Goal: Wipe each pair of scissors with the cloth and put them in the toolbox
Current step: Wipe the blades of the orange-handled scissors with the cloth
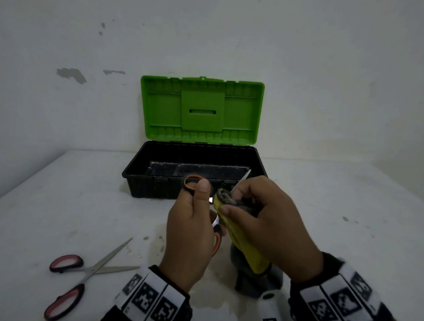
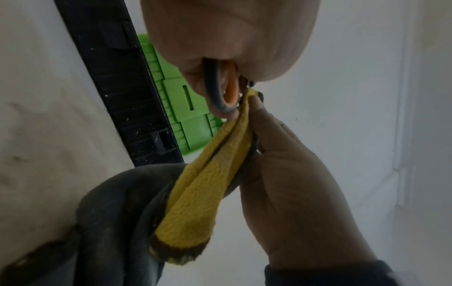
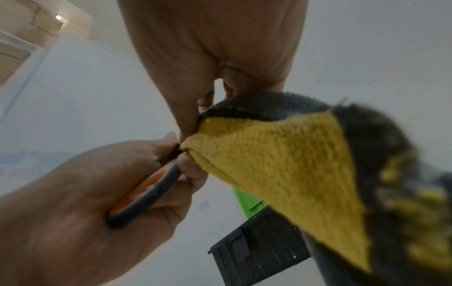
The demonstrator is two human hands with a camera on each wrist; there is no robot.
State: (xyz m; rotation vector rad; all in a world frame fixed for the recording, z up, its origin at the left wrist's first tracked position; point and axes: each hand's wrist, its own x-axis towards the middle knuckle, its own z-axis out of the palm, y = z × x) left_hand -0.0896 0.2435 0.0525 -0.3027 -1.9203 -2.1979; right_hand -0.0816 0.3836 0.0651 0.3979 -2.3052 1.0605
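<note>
My left hand (image 1: 191,231) grips the orange-and-black scissors (image 1: 189,182) by the handles, the thumb over the upper ring (image 2: 226,92). My right hand (image 1: 264,222) pinches the yellow-and-grey cloth (image 1: 241,240) around one blade, whose tip (image 1: 244,177) pokes out toward the toolbox. The cloth (image 3: 281,164) hangs down to the table. A second pair of scissors (image 1: 82,273) with pink-and-black handles lies spread on the table at the lower left. The toolbox (image 1: 157,182) stands behind my hands, black base with its green lid (image 1: 200,109) raised.
The white table (image 1: 337,200) runs back to a white wall (image 1: 234,41) just behind the toolbox. The table's left edge slants away at far left. Faint stains mark the surface under my hands.
</note>
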